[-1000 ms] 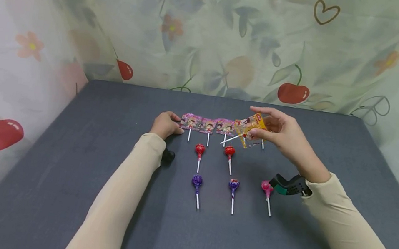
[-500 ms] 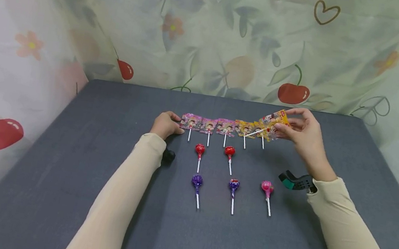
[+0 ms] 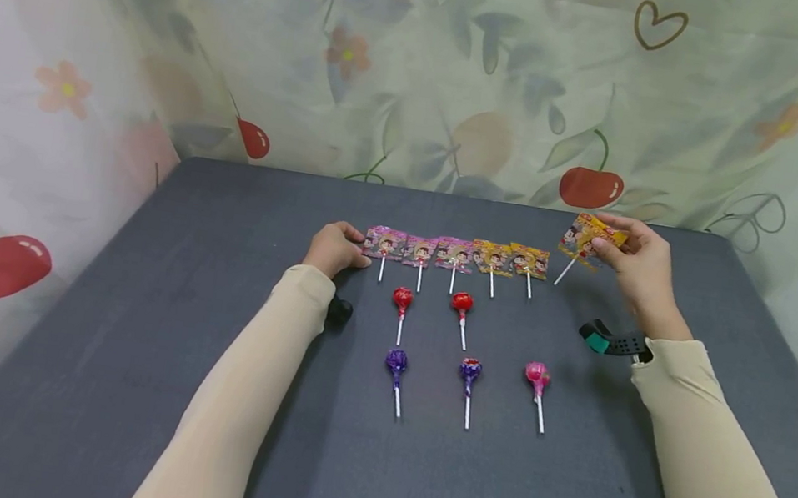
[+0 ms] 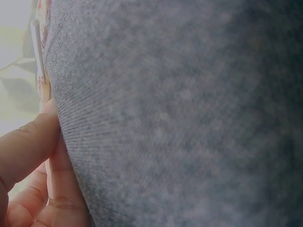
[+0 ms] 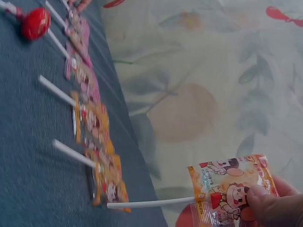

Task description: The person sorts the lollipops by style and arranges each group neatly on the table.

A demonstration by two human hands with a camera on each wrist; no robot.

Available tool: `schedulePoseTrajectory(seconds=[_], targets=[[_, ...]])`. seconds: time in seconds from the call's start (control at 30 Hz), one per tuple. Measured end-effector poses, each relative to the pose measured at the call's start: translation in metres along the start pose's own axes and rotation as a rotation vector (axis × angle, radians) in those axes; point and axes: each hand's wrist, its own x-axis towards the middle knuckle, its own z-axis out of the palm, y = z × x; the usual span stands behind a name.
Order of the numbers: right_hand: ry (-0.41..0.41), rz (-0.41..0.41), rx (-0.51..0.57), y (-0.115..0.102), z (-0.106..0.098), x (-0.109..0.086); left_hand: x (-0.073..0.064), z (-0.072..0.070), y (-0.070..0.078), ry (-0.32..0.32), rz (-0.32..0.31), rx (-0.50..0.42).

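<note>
My right hand (image 3: 642, 268) pinches a flat lollipop in a yellow wrapper (image 3: 584, 233) by its packet, above the table at the back right. Its white stick points down and left. In the right wrist view the thumb lies across the printed front of this lollipop (image 5: 222, 191). To its left, two yellow-wrapped lollipops (image 3: 493, 258) and three pink-wrapped ones (image 3: 455, 254) lie in a row, sticks toward me. My left hand (image 3: 333, 249) rests on the table at the row's left end, thumb and forefinger at the edge of the outermost pink-wrapped lollipop (image 3: 384, 244).
In front of the row lie two round red lollipops (image 3: 402, 298). Nearer still are a purple lollipop (image 3: 396, 360), a blue-purple one (image 3: 470, 369) and a bright pink one (image 3: 537, 374). A patterned curtain (image 3: 422, 75) stands behind the dark grey table (image 3: 173, 295).
My right hand has carried the yellow-wrapped lollipop rightward, from over the row to past its right end, uncovering the two yellow-wrapped ones lying there. The left hand has stayed in place.
</note>
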Motion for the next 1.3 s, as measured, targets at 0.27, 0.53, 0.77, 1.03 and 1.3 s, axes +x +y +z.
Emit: schedulePoseTrajectory(seconds=[0.27,0.53,0.77,1.03,1.3], targets=[[-0.058,0.103,-0.038,0.005,-0.005,0.024,-0.001,-0.001,0.001,-0.003,-0.004,-0.009],[-0.201,0.166,-0.201,0.015,-0.005,0.05,-0.003,-0.001,0.002,0.003,0.009,0.004],[-0.243,0.247,-0.262,0.032,0.003,0.059,-0.004,-0.002,0.002,0.007,0.022,0.002],[-0.182,0.265,-0.314,0.04,0.009,0.058,-0.004,-0.001,0.002,0.002,0.008,-0.013],[-0.167,0.264,-0.343,0.038,0.013,0.056,-0.004,-0.001,0.001,0.004,0.016,-0.007]])
